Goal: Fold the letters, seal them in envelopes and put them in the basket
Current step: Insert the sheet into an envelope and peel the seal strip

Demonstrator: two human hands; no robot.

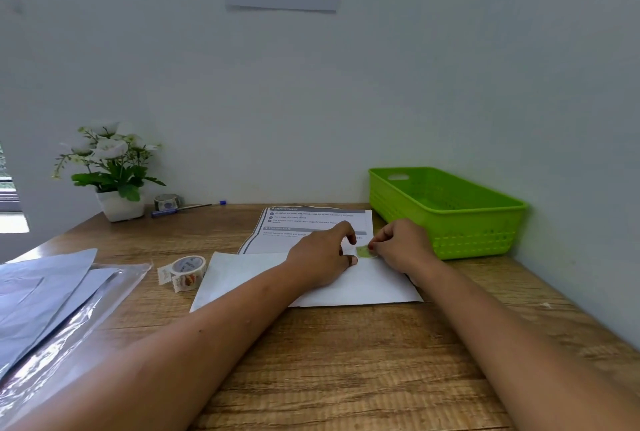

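Pinching a green sticker [363, 251] over the white envelope [242, 278]!
Now the right hand [401, 243] nips the sticker; the left hand [322, 254] thumbs down the envelope beside it, fingers arched, grip unclear.

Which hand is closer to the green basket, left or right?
Right. The right hand, pinching a green sticker, is just left of the green basket; the left hand rests on the white envelope, farther left.
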